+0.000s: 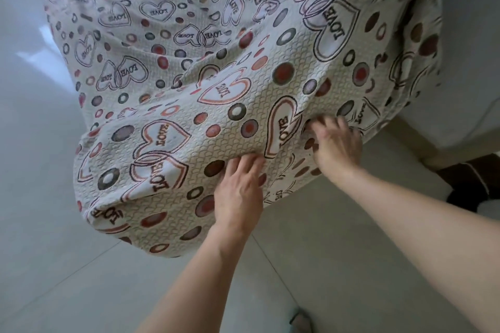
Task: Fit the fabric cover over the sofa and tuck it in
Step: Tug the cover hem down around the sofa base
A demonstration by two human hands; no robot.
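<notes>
Heart-print fabric cover (216, 76) draped over a rounded bulk, both grips at its near end
Cream, quilted-looking cloth with outlined hearts reading "LOVE", plus brown, red and grey dots and rings; it hangs toward the tiled floor (54, 238). The left grip (238, 192) lies released, fingers pressing a fold; the right grip (335, 146) is clenched on a pucker of cloth, fingertips blurred. The sofa beneath is wholly hidden, and the fabric cover's far end is cut off

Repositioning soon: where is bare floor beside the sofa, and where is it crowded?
Bare floor lies left of the cover and below its hem, around the forearms. Crowded at right: the right hand grips the cover beside the uncovered sofa, a dark object beneath.
</notes>
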